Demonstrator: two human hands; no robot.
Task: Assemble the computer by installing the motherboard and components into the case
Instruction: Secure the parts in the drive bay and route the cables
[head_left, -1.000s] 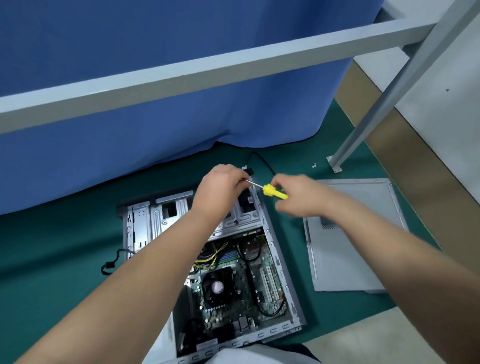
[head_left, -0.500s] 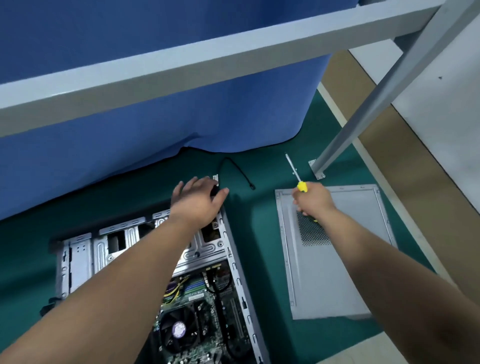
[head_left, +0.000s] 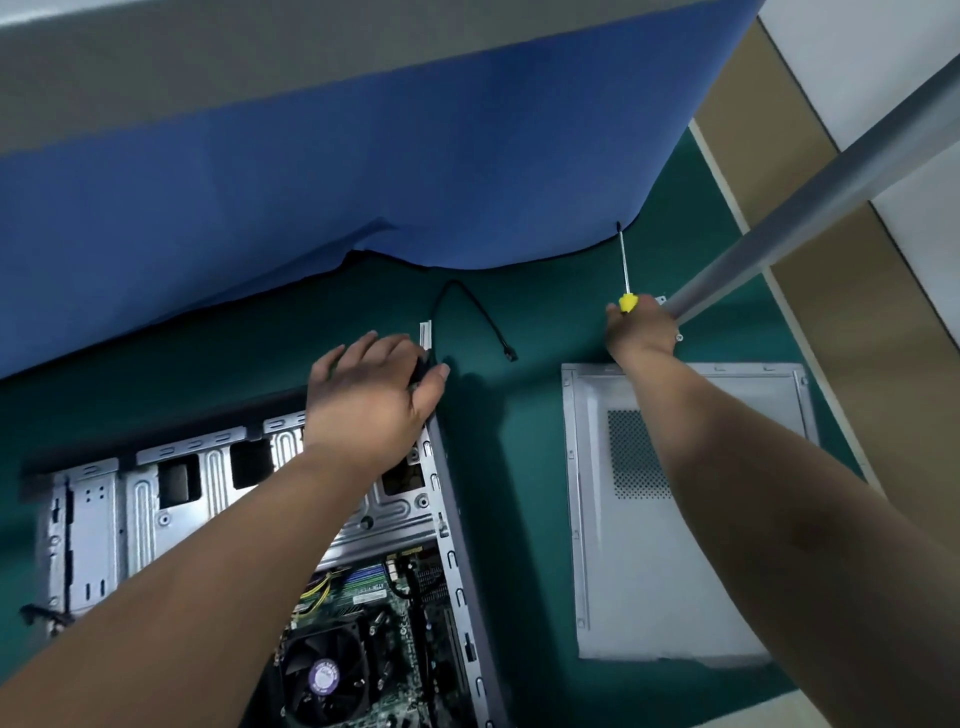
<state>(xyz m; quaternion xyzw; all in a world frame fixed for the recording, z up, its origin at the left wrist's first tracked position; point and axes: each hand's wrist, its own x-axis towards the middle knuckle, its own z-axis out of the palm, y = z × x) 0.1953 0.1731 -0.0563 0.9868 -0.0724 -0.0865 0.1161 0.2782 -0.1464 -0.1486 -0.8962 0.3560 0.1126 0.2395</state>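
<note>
Case (head_left: 156, 499): lies open on the green mat (head_left: 519, 467), motherboard (head_left: 384, 649) inside at its near end.
Left hand (head_left: 371, 395): fingers straight and loosely spread, resting on the case's far right corner.
Black cable (head_left: 478, 312): loose on the mat between the hands.
Right hand (head_left: 641, 332): fist curled round the yellow-handled screwdriver (head_left: 626, 275), shaft pointing away, well right of the case.
Side panel (head_left: 649, 571): flat on the mat under the right forearm, apart from the case.

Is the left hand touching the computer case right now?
Touching. The head view shows the left hand resting on the far corner of the computer case, thumb over its right edge.
</note>
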